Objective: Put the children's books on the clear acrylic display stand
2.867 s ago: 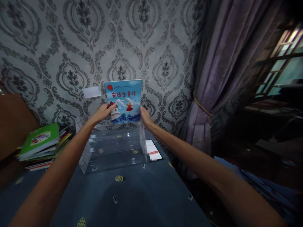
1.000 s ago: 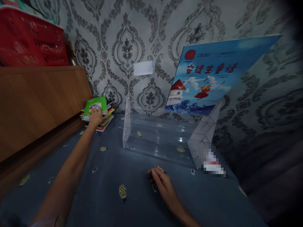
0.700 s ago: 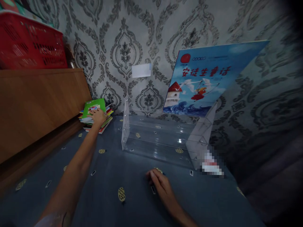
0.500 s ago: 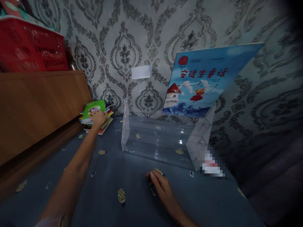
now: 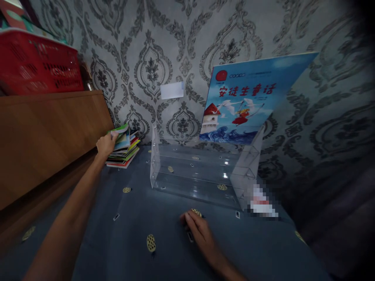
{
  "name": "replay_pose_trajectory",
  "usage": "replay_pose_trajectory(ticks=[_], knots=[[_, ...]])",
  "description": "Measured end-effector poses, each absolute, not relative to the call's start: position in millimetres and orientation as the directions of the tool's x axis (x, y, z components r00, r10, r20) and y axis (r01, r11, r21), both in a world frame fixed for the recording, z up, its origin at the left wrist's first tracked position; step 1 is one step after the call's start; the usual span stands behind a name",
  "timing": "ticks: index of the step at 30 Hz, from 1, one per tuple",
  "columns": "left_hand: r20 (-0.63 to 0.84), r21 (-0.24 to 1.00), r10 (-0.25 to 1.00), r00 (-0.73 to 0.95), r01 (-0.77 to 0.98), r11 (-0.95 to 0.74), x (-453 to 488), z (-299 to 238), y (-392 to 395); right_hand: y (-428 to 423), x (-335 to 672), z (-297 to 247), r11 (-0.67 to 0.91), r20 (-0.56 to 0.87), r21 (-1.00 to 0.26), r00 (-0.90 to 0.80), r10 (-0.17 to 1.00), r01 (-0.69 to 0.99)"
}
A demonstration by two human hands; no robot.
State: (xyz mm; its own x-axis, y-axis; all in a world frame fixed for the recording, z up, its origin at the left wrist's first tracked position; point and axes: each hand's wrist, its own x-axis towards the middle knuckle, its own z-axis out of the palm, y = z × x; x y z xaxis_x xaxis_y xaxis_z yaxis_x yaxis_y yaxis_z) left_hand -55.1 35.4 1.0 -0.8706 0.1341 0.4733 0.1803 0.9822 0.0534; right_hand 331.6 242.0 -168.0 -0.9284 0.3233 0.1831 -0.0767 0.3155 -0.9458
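Grey damask-patterned wallpaper [image 5: 175,47] lines what appears to be a room in a home, where a dark blue, pineapple-printed cloth [image 5: 117,249] covers a surface, a red slotted plastic basket [image 5: 32,64] sits atop a brown wooden cabinet [image 5: 52,136], and thin, multicolored paper books [image 5: 127,153] are stacked by the wall.

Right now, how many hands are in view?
2: left hand on the green book atop the pile, right hand over the tablecloth in front of the clear rack.

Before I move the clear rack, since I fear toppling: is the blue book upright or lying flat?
Upright: the blue book rises above the clear rack, its front cover in plain view.
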Motion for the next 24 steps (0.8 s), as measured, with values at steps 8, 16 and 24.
replay_pose_trajectory(ticks=[8, 16, 24], knots=[[0.448, -0.105, 0.387, -0.806, 0.383, 0.918, -35, -37, 38, 243, 330, -172, 0.324, 0.19, -0.942, -0.93, 0.315, -0.083], [0.402, -0.127, 0.437, -0.805, 0.423, 0.897, -34, -48, 29, 243, 332, -170, 0.308, 0.158, -0.95, -0.937, 0.31, -0.059], [0.409, -0.105, 0.375, -0.832, 0.366, 0.925, -20, -47, 17, 243, 331, -172, 0.319, 0.19, -0.943, -0.939, 0.286, -0.093]])
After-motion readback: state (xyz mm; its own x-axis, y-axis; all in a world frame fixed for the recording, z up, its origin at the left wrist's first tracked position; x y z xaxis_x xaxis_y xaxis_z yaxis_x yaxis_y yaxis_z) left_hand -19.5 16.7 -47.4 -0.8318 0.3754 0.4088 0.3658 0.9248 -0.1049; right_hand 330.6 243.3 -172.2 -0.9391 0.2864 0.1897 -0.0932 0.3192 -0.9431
